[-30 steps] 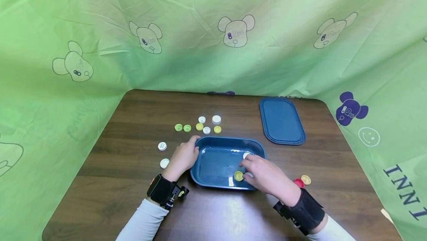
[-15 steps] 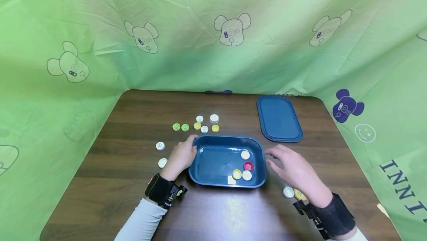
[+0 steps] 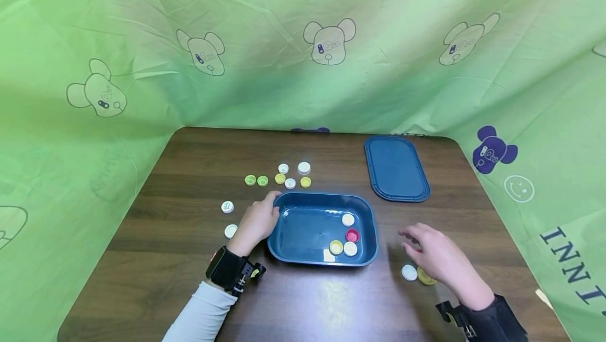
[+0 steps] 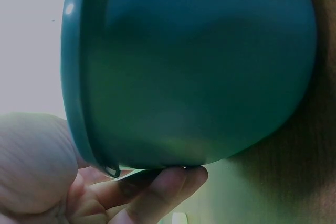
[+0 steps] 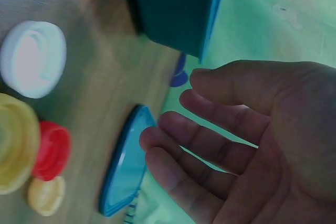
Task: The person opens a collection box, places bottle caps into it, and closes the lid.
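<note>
My left hand (image 3: 258,222) holds the left end of a blue plastic box (image 3: 300,231); in the left wrist view its fingers (image 4: 165,184) bend against the box's outer wall. Inside the box, toward the right, lie a pink-red bottle cap (image 3: 352,235), a yellow cap (image 3: 336,247) and two white caps (image 3: 347,220). My right hand (image 3: 437,255) hovers right of the box, fingers loosely bent, holding nothing. Below it on the table are a white cap (image 3: 409,272) and a yellow cap (image 3: 426,277). The right wrist view also shows a red cap (image 5: 51,150) and a pale yellow cap (image 5: 46,195) there.
A blue lid (image 3: 397,168) lies at the back right of the wooden table (image 3: 303,305). Behind the box sit several caps, among them green caps (image 3: 256,180) and a yellow cap (image 3: 305,182). Two white caps (image 3: 227,207) lie left of the box. A green curtain (image 3: 265,68) surrounds the table.
My right hand has let go of a white cap inside the box, then moved out over the rim to the right, above the loose caps. My left hand stays at the box.
</note>
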Available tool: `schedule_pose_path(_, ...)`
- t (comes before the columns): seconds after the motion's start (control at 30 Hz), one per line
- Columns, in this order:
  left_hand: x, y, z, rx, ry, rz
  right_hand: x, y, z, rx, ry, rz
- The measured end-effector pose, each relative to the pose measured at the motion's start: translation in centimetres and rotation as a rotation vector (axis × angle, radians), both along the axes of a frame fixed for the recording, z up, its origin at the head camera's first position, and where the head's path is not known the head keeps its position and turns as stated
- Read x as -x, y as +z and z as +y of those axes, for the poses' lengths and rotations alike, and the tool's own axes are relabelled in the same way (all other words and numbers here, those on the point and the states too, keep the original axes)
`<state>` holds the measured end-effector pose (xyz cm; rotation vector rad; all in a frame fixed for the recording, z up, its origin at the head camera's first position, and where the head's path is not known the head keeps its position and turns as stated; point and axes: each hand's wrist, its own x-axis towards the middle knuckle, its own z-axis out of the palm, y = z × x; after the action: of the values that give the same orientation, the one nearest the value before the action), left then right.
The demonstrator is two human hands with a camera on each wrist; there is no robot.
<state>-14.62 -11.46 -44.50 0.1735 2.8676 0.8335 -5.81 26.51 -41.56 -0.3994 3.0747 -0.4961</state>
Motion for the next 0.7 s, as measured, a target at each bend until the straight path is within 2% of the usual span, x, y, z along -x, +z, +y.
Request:
schedule_pose_path(0.3,-0.1,-0.1,0.0,-0.001,0.006,0.0,-1.7,-2.3,0.1,-0.041,0.011,-0.085)
schedule_pose_path(0.47,-0.1,0.0,0.1,0.0,0.013,-0.014,-2.5,-2.5,0.0,-0.084,-0.003,-0.163)
schedule_pose_path(0.7,-0.1,0.0,0.1,-0.002,0.01,-0.008,-2.7,-2.6,-0.1,-0.1,-0.018,-0.255)
